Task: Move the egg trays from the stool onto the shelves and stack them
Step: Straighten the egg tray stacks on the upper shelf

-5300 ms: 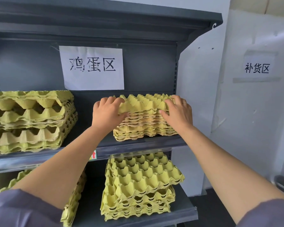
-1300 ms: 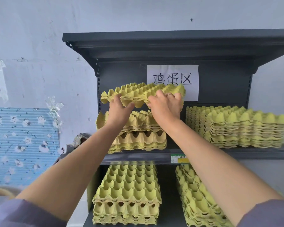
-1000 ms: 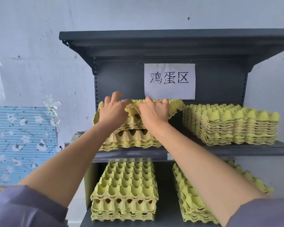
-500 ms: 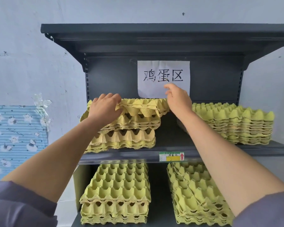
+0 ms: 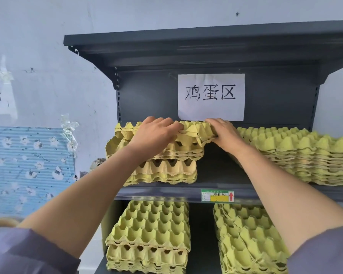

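Observation:
On the upper shelf [image 5: 162,191] of a dark metal rack stands a loosely stacked pile of yellow egg trays [image 5: 166,171]. Its top egg tray [image 5: 190,129] lies slightly askew on the pile. My left hand [image 5: 154,135] lies over the tray's front left part with the fingers curled onto it. My right hand [image 5: 224,133] holds the tray's right front corner, fingers on top. The stool is out of view.
A neater, taller stack of egg trays [image 5: 305,155] fills the right of the same shelf, with a gap between the two piles. Two more stacks [image 5: 151,230] [image 5: 249,240] sit on the shelf below. A paper sign [image 5: 210,95] hangs on the back panel. A blue patterned board [image 5: 28,165] leans at the left wall.
The tray I held above the left pile has come down onto it. My right hand lifted off briefly and has returned to the tray's right corner; my left hand slid toward the middle.

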The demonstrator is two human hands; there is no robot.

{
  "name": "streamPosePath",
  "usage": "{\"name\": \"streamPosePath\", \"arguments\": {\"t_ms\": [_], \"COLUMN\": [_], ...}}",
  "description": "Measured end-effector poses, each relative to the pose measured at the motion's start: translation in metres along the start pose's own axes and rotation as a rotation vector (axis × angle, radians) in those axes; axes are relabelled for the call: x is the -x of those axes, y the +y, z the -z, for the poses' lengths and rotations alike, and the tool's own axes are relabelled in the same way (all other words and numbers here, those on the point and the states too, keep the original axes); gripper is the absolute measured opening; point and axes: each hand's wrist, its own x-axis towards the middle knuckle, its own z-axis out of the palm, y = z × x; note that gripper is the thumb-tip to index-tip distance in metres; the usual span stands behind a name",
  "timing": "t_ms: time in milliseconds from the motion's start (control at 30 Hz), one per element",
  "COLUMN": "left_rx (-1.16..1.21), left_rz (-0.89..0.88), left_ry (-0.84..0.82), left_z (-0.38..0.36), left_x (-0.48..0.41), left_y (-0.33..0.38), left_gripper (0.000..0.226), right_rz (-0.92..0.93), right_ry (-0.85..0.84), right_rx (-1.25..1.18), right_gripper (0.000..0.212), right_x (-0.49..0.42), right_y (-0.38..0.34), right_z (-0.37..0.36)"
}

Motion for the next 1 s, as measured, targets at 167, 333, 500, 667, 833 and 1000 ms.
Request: {"name": "streamPosePath", "arguments": {"t_ms": [167, 333, 500, 667, 833, 1000], "left_rx": [-0.127, -0.165, 0.037, 0.654, 0.980, 0.194], "left_rz": [0.052, 0.250, 0.452, 0.671, 0.681, 0.346], "left_ry": [0.095, 0.044, -0.143, 0.003, 0.199, -0.278], "left_z": [0.004, 0.006, -0.007, -0.004, 0.022, 0.032], "left_x": [0.008, 0.028, 0.048, 0.052, 0.027, 0.005], "left_y": [-0.032, -0.065, -0.096, -0.105, -0.086, -0.054], "left_gripper": [0.028, 0.031, 0.039, 0.065, 0.024, 0.037], "right_rz": [0.107, 0.159, 0.227, 0.226, 0.204, 0.141], "right_ry": [0.099, 0.167, 0.108, 0.038, -0.025, -0.134], "right_rx": [0.074, 0.059, 0.131, 0.159, 0.128, 0.134], "right_gripper": [0.048, 0.052, 0.055, 0.056, 0.068, 0.070], "right_x": [-0.007, -0.015, -0.016, -0.019, -0.018, -0.019], "right_y": [-0.017, -0.059, -0.092, -0.098, -0.096, -0.077], "right_z": [0.003, 0.000, -0.018, -0.017, -0.011, 0.004]}}
